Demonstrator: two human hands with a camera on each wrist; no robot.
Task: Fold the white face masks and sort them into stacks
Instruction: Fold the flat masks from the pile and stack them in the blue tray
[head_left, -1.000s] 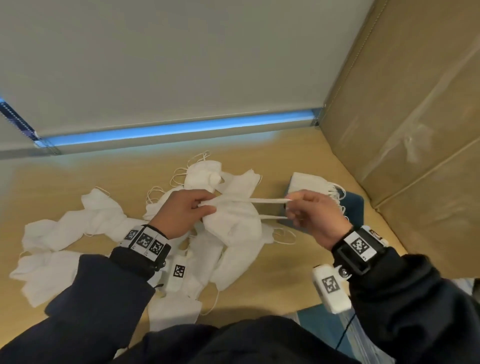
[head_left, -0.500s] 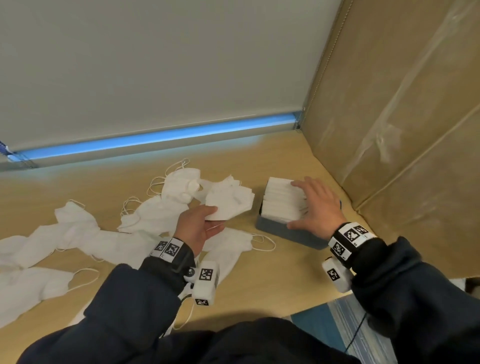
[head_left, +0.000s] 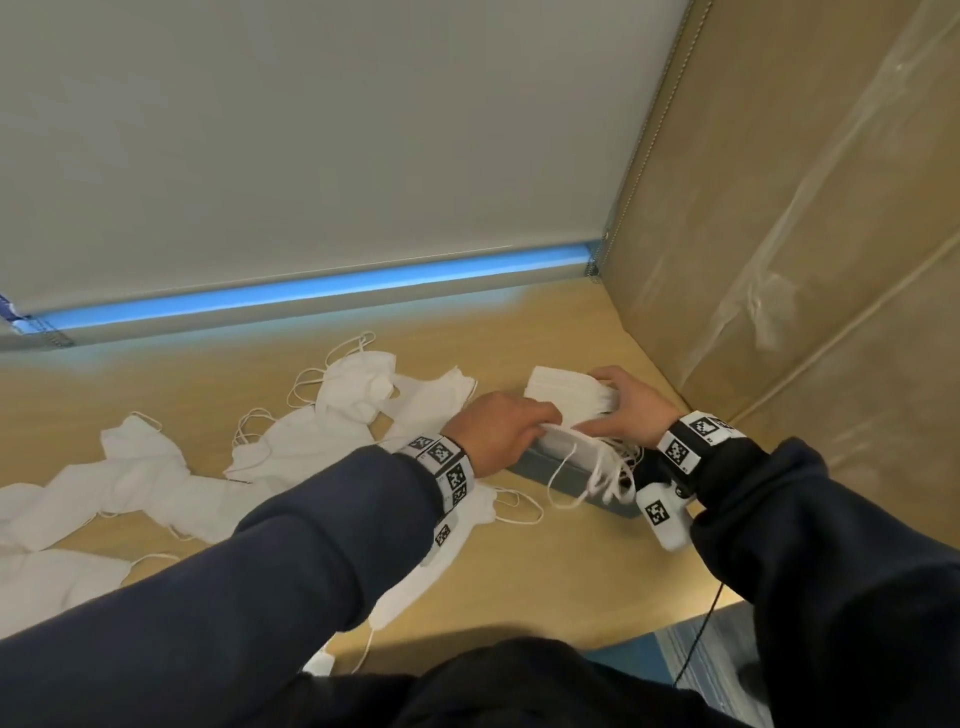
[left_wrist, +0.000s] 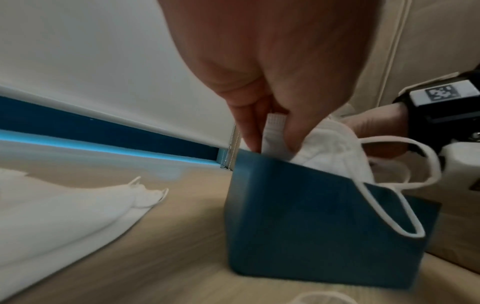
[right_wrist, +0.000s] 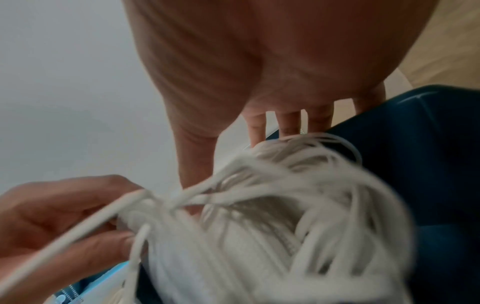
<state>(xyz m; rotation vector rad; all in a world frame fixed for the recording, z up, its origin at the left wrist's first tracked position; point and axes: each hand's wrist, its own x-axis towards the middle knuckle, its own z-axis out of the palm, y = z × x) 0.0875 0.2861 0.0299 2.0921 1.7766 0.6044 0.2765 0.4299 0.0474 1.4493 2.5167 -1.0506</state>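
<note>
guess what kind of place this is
Likely a makeshift desk workstation for sorting or packing: a light wooden tabletop, a taped cardboard panel walling its side, loose white masks beside a blue box.

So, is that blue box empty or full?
Full: the stack of folded masks rises above the blue box, ear loops spilling over its side.

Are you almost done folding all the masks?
Not yet. A stack of folded masks already stands in the blue box. The left hand is tucking one more folded mask in while the right hand holds the stack. Several loose masks on the table wait to be folded.
</note>
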